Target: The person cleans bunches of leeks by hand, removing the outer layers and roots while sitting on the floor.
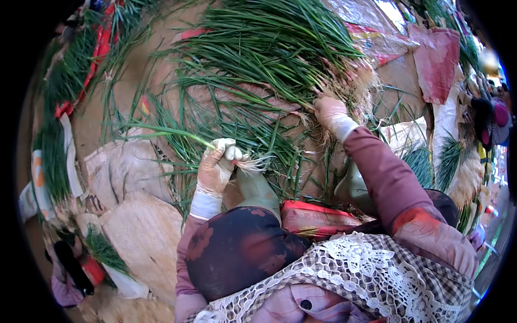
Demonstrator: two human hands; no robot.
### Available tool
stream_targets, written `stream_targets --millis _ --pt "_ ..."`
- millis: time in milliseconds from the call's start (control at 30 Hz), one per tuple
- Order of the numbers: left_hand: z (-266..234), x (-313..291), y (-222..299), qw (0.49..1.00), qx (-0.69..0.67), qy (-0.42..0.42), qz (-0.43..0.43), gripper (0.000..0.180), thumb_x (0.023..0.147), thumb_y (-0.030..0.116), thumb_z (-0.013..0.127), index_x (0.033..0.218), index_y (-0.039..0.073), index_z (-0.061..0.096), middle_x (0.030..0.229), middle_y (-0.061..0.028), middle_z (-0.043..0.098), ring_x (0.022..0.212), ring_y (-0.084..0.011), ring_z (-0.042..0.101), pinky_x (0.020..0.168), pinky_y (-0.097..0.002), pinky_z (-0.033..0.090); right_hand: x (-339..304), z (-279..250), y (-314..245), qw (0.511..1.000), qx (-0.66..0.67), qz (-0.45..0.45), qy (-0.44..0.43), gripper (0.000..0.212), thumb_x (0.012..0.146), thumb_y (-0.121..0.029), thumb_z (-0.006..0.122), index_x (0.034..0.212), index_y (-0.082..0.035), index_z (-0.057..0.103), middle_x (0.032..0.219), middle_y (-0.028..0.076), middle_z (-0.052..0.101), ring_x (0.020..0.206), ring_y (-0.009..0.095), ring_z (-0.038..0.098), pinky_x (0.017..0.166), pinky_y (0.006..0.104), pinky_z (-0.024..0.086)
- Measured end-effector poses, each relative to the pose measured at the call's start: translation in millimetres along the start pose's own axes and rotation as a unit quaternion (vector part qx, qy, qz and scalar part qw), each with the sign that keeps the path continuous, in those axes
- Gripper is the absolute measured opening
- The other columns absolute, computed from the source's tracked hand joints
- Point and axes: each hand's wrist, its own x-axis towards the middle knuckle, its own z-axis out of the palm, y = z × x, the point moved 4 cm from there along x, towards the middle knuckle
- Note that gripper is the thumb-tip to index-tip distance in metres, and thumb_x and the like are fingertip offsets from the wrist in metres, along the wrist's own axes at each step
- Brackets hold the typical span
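Note:
My left hand, in a pale thin glove, is closed round a green onion. Its leaves point off to the left and its white roots stick out on the right. My right hand, gloved too, reaches forward to the root end of a big heap of green onions. Its fingers are closed on stalks at the heap's near edge; how many is hidden. Pale, stringy roots bunch just beyond that hand.
Loose leaves litter the brown ground between my hands. Green boots stand below, beside a red package. Flattened sacks lie at left, a red sheet at far right. More bundles line the left edge. Other people sit at the sides.

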Motion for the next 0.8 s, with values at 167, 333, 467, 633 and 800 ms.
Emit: stream_targets --millis 167,333,467,633,800 --pt "-26 -14 -34 0.975 0.049 0.05 -0.21 0.031 0.085 0.019 0.041 0.096 -0.008 0.052 0.044 0.0009 0.037 0.047 -0.0149 0.044 0.053 -0.0304 0.041 -43 -20 -38 0.955 0.288 -0.001 0.068 0.027 0.072 -0.032 0.054 0.08 -0.007 0.053 0.071 0.015 0.057 0.071 0.031 0.055 0.063 0.0397 0.043" --pt "-24 -8 -50 0.966 0.124 0.055 -0.222 0.022 0.085 0.019 0.044 0.085 0.0 0.055 0.051 -0.0004 0.045 0.048 -0.0104 0.044 0.049 -0.0234 0.04 -93 -20 -129 0.938 0.256 -0.218 0.088 0.025 0.074 -0.032 0.054 0.079 -0.008 0.049 0.06 0.012 0.052 0.058 0.031 0.053 0.052 0.0384 0.041" --pt "-34 -7 -40 0.962 0.188 0.114 -0.161 0.017 0.083 0.014 0.046 0.089 -0.001 0.053 0.057 -0.004 0.052 0.049 -0.0116 0.048 0.048 -0.0229 0.042 -96 -6 -136 0.891 0.355 -0.277 -0.062 0.027 0.077 -0.034 0.052 0.077 -0.008 0.056 0.069 0.015 0.055 0.063 0.03 0.054 0.058 0.0371 0.042" --pt "-18 -11 -41 0.957 0.202 0.064 -0.2 0.016 0.081 0.012 0.05 0.089 -0.002 0.054 0.061 -0.0065 0.055 0.051 -0.0128 0.052 0.047 -0.0222 0.043 -75 17 -137 0.698 0.658 -0.143 -0.244 0.043 0.08 -0.046 0.043 0.085 -0.005 0.055 0.067 -0.005 0.05 0.06 0.006 0.043 0.051 0.0198 0.034" --pt "-13 -14 -45 0.955 0.198 0.043 -0.219 0.015 0.08 0.012 0.052 0.083 -0.002 0.055 0.061 -0.0073 0.056 0.052 -0.0134 0.054 0.048 -0.0224 0.045 -41 15 -161 0.823 0.538 -0.111 0.144 0.018 0.082 -0.015 0.042 0.085 -0.004 0.056 0.076 0.009 0.056 0.067 0.025 0.051 0.064 0.0307 0.041"
